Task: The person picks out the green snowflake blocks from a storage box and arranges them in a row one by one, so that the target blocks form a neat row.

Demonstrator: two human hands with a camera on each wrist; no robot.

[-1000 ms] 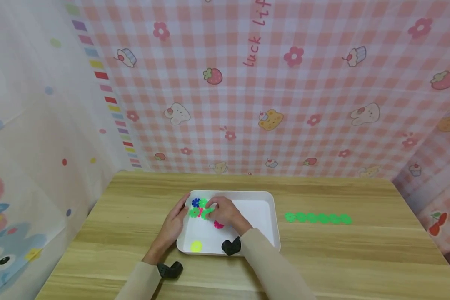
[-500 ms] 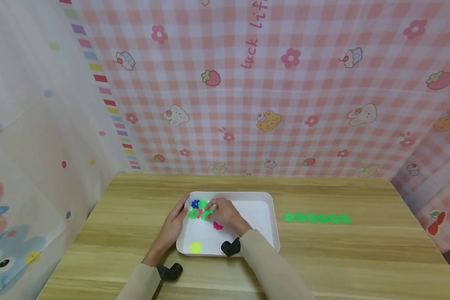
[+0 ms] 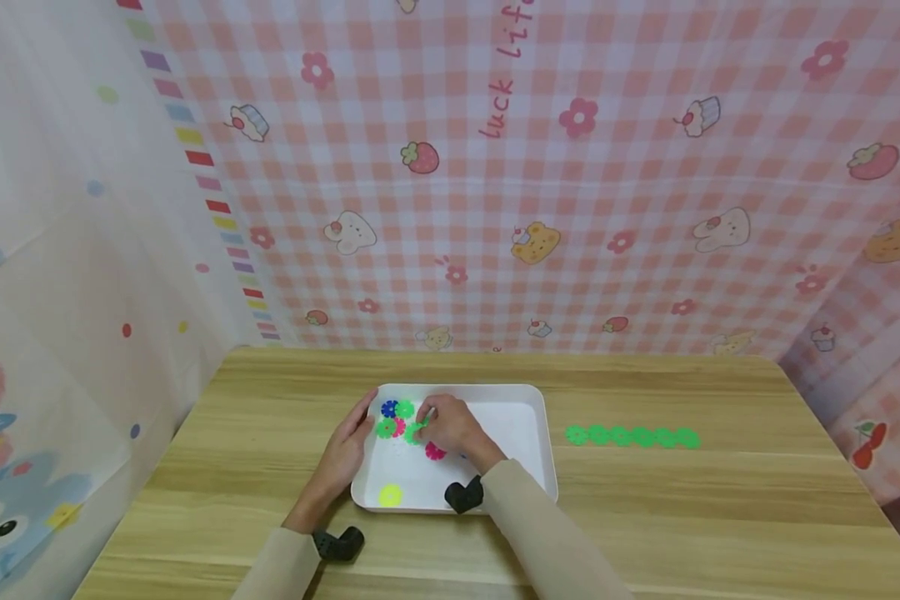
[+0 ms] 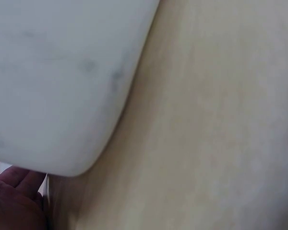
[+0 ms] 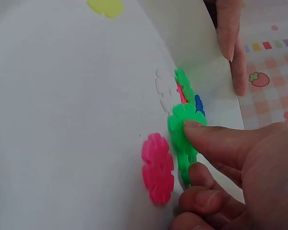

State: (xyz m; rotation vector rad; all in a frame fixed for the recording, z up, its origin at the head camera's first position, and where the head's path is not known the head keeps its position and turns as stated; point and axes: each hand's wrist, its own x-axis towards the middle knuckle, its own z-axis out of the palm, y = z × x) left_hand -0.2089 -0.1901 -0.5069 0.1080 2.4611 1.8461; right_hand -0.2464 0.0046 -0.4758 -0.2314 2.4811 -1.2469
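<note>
My left hand (image 3: 342,454) holds the white tray (image 3: 506,504) by its left side near the far corner, fingers along the outside and thumb at the rim. In the right wrist view, my right hand (image 5: 269,167) pinches a green snowflake disc (image 5: 181,127) between thumb and fingers, low over the tray floor. Another green disc shows below it, partly behind the fingers. Beside it stands a pink snowflake disc (image 5: 158,168). Near the tray's far left corner lie a blue disc (image 3: 388,409), a green disc (image 3: 405,409) and others, with pink among them.
A yellow disc (image 3: 391,496) lies in the tray's near left corner. Right of the tray, a row of several joined green discs (image 3: 632,437) lies on the wooden table (image 3: 682,517). A checked cloth (image 3: 607,183) hangs behind the table.
My right fingertips have drawn slightly right, and more of the green disc at them shows. My left hand keeps its hold on the tray. The head view has shifted a little.
</note>
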